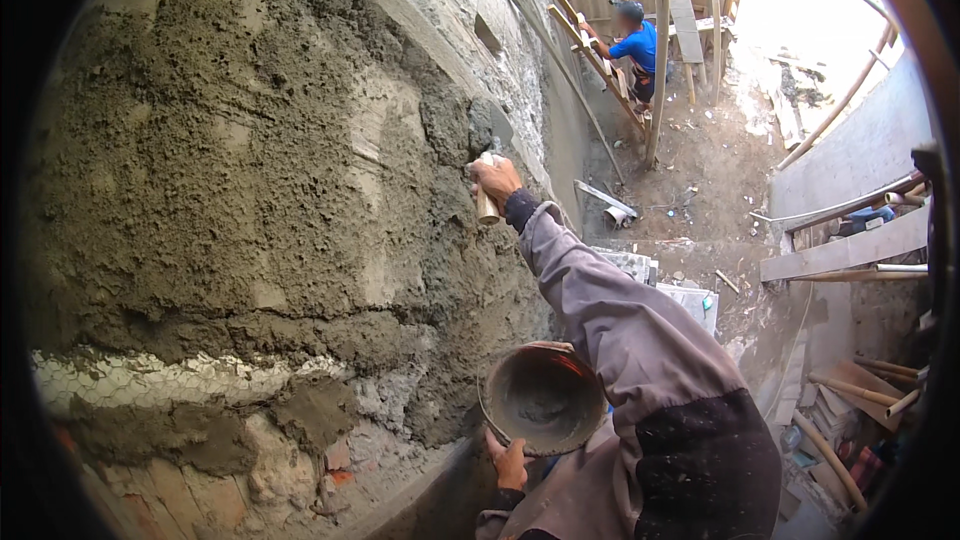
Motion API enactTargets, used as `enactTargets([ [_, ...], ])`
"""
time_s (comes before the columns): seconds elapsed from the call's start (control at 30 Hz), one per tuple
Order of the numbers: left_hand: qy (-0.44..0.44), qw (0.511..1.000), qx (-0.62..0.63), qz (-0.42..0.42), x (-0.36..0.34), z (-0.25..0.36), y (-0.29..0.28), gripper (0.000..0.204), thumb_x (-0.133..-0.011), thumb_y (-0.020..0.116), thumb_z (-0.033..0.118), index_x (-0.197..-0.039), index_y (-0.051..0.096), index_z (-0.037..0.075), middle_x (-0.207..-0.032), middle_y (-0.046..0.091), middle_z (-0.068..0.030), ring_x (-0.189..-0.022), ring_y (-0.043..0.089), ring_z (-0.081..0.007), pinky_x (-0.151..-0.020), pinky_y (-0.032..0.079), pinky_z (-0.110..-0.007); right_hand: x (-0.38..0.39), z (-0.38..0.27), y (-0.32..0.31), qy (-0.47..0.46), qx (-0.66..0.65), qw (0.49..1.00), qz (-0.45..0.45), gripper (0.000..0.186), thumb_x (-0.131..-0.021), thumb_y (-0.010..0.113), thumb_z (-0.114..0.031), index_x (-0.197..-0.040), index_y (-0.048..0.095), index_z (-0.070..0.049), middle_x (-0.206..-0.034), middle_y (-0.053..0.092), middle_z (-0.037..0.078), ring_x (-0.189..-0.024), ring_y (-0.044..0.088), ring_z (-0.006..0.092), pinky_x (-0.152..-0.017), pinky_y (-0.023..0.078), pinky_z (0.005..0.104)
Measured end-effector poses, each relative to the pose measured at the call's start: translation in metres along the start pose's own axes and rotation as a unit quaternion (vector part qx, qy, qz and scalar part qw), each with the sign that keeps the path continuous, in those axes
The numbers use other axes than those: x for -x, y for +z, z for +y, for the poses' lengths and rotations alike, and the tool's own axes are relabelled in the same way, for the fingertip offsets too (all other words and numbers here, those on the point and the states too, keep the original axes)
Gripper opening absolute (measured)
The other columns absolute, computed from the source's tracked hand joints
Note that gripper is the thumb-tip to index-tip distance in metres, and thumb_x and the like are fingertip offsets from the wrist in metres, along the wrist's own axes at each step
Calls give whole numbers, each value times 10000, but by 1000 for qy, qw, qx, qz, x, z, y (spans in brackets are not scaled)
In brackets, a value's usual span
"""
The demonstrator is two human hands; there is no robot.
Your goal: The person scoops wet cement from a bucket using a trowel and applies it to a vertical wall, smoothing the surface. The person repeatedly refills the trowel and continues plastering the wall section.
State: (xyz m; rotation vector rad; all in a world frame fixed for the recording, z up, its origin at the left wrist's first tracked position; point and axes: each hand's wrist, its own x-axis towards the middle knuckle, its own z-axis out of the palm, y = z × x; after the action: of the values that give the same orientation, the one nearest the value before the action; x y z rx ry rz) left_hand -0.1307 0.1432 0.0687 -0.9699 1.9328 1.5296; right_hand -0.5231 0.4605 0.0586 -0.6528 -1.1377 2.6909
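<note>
My right hand (497,181) is closed round the pale wooden handle of a trowel (491,127), its metal blade against the wall near the concrete edge. Grey wet mortar shows by the blade. Lower down, my left hand (508,460) grips the rim of a round, dark bowl (545,398) from below. A little mortar coats the bowl's inside. Rough mortar (230,180) covers most of the wall on the left, with smoother patches in it.
Wire mesh (190,380) and bare brick (195,495) show at the wall's foot. Below, a person in blue (635,45) stands by a wooden ladder (595,55). Propped poles (657,60) rise nearby. Bamboo, boards and rubble (840,420) lie at the right.
</note>
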Motion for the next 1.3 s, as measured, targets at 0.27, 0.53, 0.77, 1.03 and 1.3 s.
enactTargets([
  [0.27,30,999,12,-17,0,0,5,857,-747,574,33,-1505,181,105,-1381,401,-173,-1092,547,-297,-666,566,-351,36,-30,43,-22,2,999,-24,140,-850,603,-112,-891,480,-61,-699,520,33,-489,532,132,-420,483,304],
  [0.53,36,998,6,-52,-8,1,4,829,-721,571,-4,-1471,218,2,-1373,423,-163,-1181,479,-275,-920,472,-337,71,-61,47,26,-119,978,-167,137,-878,597,-96,-932,479,-51,-727,531,53,-487,512,131,-426,478,309],
  [0.77,117,988,38,-95,-25,-13,-5,834,-711,575,-42,-1463,214,-36,-1393,408,-182,-1240,443,-280,-1053,351,-336,140,-102,16,-37,-162,969,-183,240,-906,600,-128,-1074,449,-46,-799,550,63,-516,516,106,-438,498,268],
  [1.03,154,987,3,-42,-22,-20,-12,816,-700,578,-48,-1455,269,-2,-1312,475,-148,-1125,505,-245,-956,423,-319,113,-72,13,-402,155,842,323,348,-858,612,-181,-1141,488,-22,-899,627,134,-684,618,223,-609,500,378],
  [1.3,226,973,-5,-39,-14,-16,-26,719,-699,574,15,-1383,357,-40,-1362,454,-180,-1250,439,-310,-1055,326,-340,145,-4,66,-348,411,825,169,407,-860,583,-167,-1217,412,-75,-883,653,172,-739,636,376,-635,506,439],
])
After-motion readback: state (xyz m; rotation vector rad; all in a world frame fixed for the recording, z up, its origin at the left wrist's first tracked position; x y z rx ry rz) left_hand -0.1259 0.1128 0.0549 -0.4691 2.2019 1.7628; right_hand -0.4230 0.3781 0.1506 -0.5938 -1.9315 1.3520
